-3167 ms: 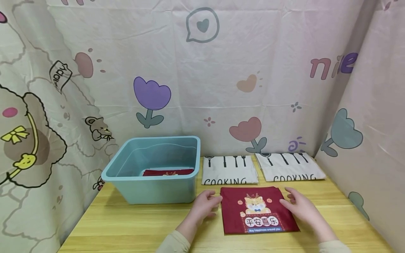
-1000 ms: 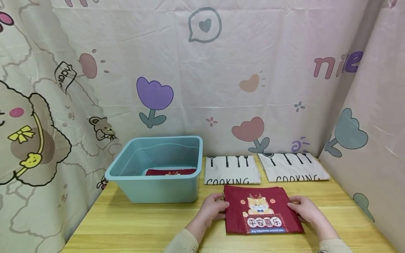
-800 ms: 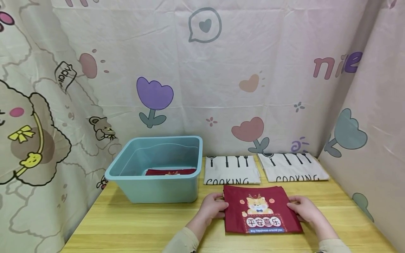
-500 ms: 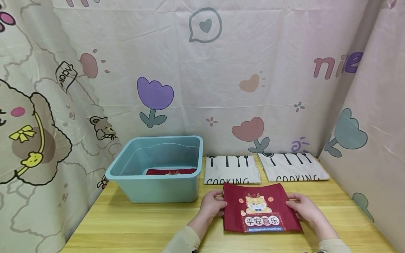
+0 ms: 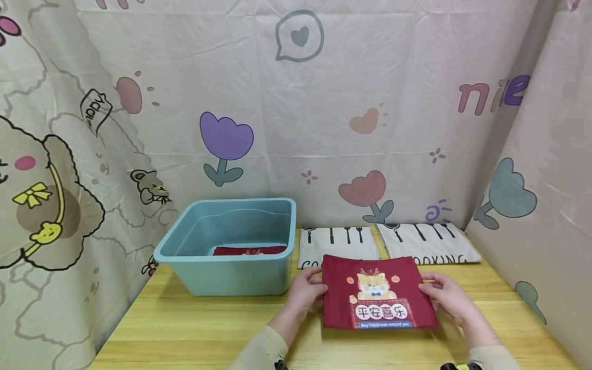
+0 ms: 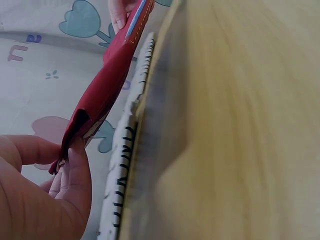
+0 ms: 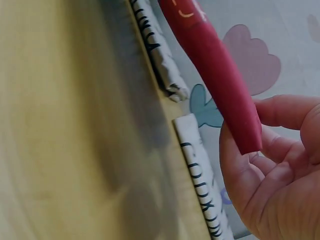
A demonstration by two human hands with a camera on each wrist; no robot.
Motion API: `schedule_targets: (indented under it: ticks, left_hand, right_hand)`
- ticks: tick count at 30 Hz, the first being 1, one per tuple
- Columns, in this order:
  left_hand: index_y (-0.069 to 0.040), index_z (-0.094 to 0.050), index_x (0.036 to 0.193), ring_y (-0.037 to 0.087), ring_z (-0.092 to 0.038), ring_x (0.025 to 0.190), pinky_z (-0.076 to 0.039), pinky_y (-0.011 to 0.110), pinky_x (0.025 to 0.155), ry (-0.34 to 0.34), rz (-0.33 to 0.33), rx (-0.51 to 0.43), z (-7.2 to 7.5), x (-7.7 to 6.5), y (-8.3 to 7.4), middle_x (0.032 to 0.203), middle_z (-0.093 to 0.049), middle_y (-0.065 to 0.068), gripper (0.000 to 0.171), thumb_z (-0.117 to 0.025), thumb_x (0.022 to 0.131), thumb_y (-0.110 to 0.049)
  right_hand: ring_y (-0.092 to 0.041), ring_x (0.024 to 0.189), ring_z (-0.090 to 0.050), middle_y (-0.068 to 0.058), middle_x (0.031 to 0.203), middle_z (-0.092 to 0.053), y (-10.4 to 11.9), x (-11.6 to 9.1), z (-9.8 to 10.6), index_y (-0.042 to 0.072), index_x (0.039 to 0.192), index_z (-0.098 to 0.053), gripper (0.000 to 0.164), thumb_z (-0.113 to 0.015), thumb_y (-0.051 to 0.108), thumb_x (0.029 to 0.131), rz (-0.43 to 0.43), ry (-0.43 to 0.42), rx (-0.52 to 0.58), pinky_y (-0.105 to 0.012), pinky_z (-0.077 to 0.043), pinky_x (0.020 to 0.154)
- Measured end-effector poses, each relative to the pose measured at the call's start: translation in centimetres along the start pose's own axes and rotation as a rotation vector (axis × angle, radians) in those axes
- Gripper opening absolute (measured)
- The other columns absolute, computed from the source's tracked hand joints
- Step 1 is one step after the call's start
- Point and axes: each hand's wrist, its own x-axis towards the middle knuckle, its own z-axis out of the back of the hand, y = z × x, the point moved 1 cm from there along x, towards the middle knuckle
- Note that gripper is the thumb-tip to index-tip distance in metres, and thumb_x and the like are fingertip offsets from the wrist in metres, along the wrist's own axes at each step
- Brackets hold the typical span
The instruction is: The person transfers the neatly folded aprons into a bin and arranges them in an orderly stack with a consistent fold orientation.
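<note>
A folded dark red cloth, printed with a cartoon dog and white lettering, is held just above the table by both hands. My left hand pinches its left edge between thumb and fingers; in the left wrist view the layered fold of the red cloth shows at the fingertips. On the opposite edge, my right hand grips with the thumb on top and fingers beneath. The right wrist view shows the cloth's smooth folded side between thumb and fingers.
A light blue plastic bin stands to the left, with another folded red cloth inside. Two folded white cloths with black utensil prints, a left one and a right one, lie behind the held cloth. A patterned curtain hangs behind the wooden table.
My hands first came to the red cloth's sides and took hold of its edges. It has since risen off the table and moved slightly away, now overlapping the white cloths in view.
</note>
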Motion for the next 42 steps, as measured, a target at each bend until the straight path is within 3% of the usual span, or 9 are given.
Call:
schedule_targets:
  ticks: [8,16,22,25,30,32,35,39,42]
  left_hand:
    - [-0.001,-0.058,0.134,0.019,-0.066,0.074,-0.059,0.040,0.068,0.020,-0.032,-0.033,0.1,-0.2,-2.4,0.095,-0.070,0.009,0.051,-0.065,0.085,0.009]
    - [-0.004,-0.057,0.137,0.021,-0.066,0.079,-0.059,0.042,0.072,0.049,-0.054,-0.050,0.0,-0.5,-4.6,0.096,-0.068,0.010,0.052,-0.066,0.087,0.006]
    - [-0.004,-0.056,0.138,0.021,-0.066,0.080,-0.060,0.040,0.070,0.077,-0.083,-0.071,0.0,-0.7,-6.2,0.097,-0.067,0.011,0.052,-0.064,0.088,0.007]
    - [-0.003,-0.056,0.138,0.020,-0.067,0.079,-0.060,0.040,0.070,0.088,-0.109,-0.082,0.2,-0.8,-7.1,0.098,-0.067,0.012,0.052,-0.064,0.088,0.007]
    - [-0.005,-0.056,0.139,0.020,-0.067,0.083,-0.060,0.040,0.072,0.087,-0.141,-0.079,0.8,-1.2,-8.7,0.101,-0.066,0.012,0.053,-0.066,0.088,0.005]
    - [-0.006,-0.057,0.139,0.021,-0.067,0.084,-0.060,0.040,0.073,0.087,-0.149,-0.074,1.2,-1.3,-9.3,0.102,-0.066,0.013,0.053,-0.066,0.088,0.004]
    - [-0.007,-0.057,0.138,0.021,-0.067,0.086,-0.060,0.039,0.074,0.079,-0.158,-0.060,1.8,-1.3,-10.1,0.104,-0.066,0.013,0.052,-0.066,0.088,0.004]
    - [-0.005,-0.056,0.138,0.022,-0.067,0.085,-0.060,0.038,0.073,0.063,-0.185,-0.043,2.7,-1.1,-10.9,0.105,-0.066,0.015,0.051,-0.065,0.089,0.004]
    - [-0.006,-0.056,0.139,0.022,-0.067,0.085,-0.060,0.038,0.072,0.048,-0.196,-0.027,3.5,-1.1,-11.4,0.106,-0.066,0.014,0.051,-0.065,0.089,0.003]
  right_hand:
    - [-0.016,0.085,-0.066,-0.007,0.098,-0.064,1.7,0.1,1.1,-0.021,0.136,-0.030,0.052,-0.054,0.007,0.100,0.048,0.009,0.019,-0.039,-0.059,0.073]
    - [-0.017,0.082,-0.066,-0.005,0.096,-0.062,3.4,-0.2,1.8,-0.018,0.130,-0.040,0.042,-0.055,0.008,0.101,0.098,-0.009,0.027,-0.037,-0.060,0.071]
    - [-0.016,0.082,-0.067,-0.002,0.095,-0.064,4.6,-0.4,2.5,0.006,0.119,-0.059,0.019,-0.056,0.007,0.100,0.164,-0.012,0.064,-0.036,-0.060,0.070]
    - [-0.015,0.082,-0.067,0.001,0.095,-0.065,5.2,-0.5,2.7,0.015,0.115,-0.061,0.018,-0.056,0.006,0.100,0.199,-0.009,0.076,-0.034,-0.060,0.069]
    - [-0.014,0.082,-0.068,0.003,0.095,-0.066,6.3,-0.7,2.6,0.021,0.114,-0.062,0.022,-0.055,0.005,0.100,0.254,0.001,0.076,-0.033,-0.060,0.068]
    - [-0.014,0.082,-0.068,0.003,0.095,-0.066,6.8,-0.7,2.5,0.019,0.114,-0.062,0.021,-0.055,0.004,0.100,0.269,0.003,0.071,-0.033,-0.060,0.068]
    - [-0.013,0.082,-0.068,0.004,0.096,-0.066,7.8,-0.7,2.2,0.006,0.122,-0.058,0.021,-0.055,0.006,0.101,0.279,-0.008,0.028,-0.033,-0.060,0.068]
    - [-0.012,0.083,-0.067,0.003,0.097,-0.065,9.1,-0.4,1.4,-0.012,0.133,-0.042,0.042,-0.056,0.012,0.101,0.270,-0.029,-0.039,-0.034,-0.060,0.071]
    - [-0.012,0.085,-0.067,0.002,0.099,-0.063,9.9,-0.2,0.7,-0.013,0.135,-0.039,0.047,-0.058,0.013,0.101,0.273,-0.038,-0.052,-0.034,-0.060,0.072]
